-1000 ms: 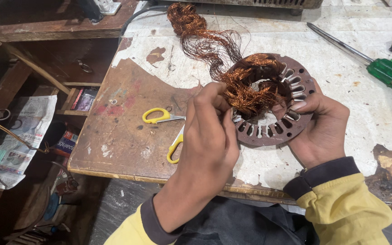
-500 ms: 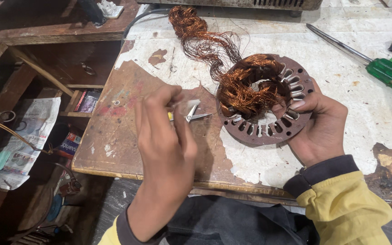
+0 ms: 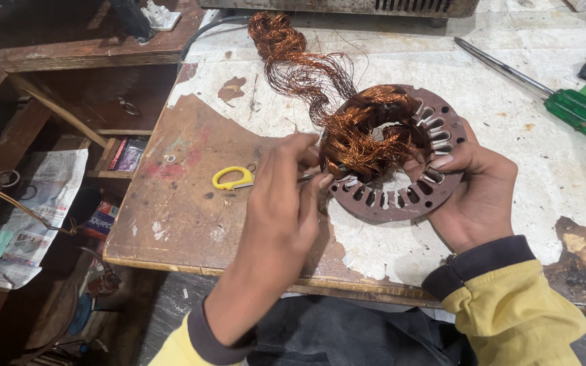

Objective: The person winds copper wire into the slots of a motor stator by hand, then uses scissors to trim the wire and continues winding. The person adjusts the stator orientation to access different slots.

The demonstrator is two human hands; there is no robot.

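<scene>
The round, slotted, rust-brown metal stator core [image 3: 401, 177] with tangled copper wire windings [image 3: 367, 132] lies flat on the worn, paint-flaked wooden workbench [image 3: 191, 203]. The right hand [image 3: 476, 190] grips its right rim, fingers closed on it. The left hand [image 3: 283, 203], left of the core, pinches yellow-handled scissors [image 3: 235, 178], blades at the windings. A green-handled screwdriver [image 3: 571, 108] lies well apart, to the upper right.

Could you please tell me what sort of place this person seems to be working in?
Probably a small motor or fan repair workshop. A slotted stator ring with tangled copper winding wire lies on a worn, paint-chipped workbench, a green-handled screwdriver lies nearby, and yellow-handled scissors are in the left hand.
</scene>
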